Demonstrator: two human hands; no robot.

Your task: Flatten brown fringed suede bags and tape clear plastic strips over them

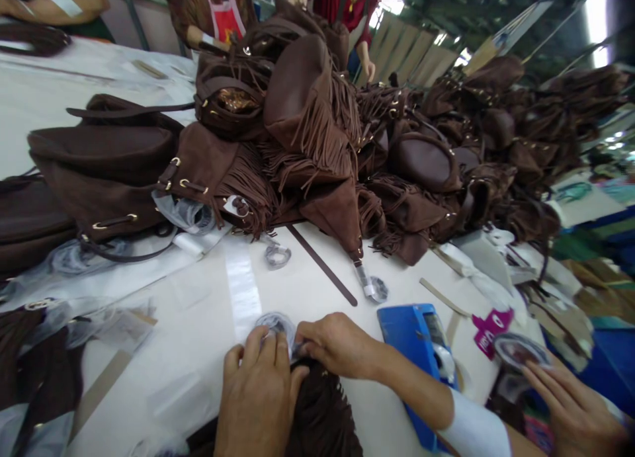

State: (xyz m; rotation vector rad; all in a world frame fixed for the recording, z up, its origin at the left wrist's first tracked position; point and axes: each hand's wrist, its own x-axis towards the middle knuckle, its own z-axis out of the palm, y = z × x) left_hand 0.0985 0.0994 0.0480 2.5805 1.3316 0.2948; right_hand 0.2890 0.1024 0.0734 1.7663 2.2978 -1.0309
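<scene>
A dark brown fringed bag (322,414) lies at the bottom centre, partly under my hands. My left hand (258,394) rests with bent fingers on a plastic-wrapped ring-shaped bundle (275,325) at the bag's upper end. Beside it, my right hand (337,344) has its fingers pinched together at the edge of the same wrapped bundle, touching the bag's top. The fingertips partly cover what lies between the two hands.
A big heap of brown fringed bags (312,113) fills the table's far side. A blue tape dispenser (417,364) stands right of my right hand. At the lower right, another person's hand (570,397) touches a wrapped bundle (520,351). People stand behind the heap.
</scene>
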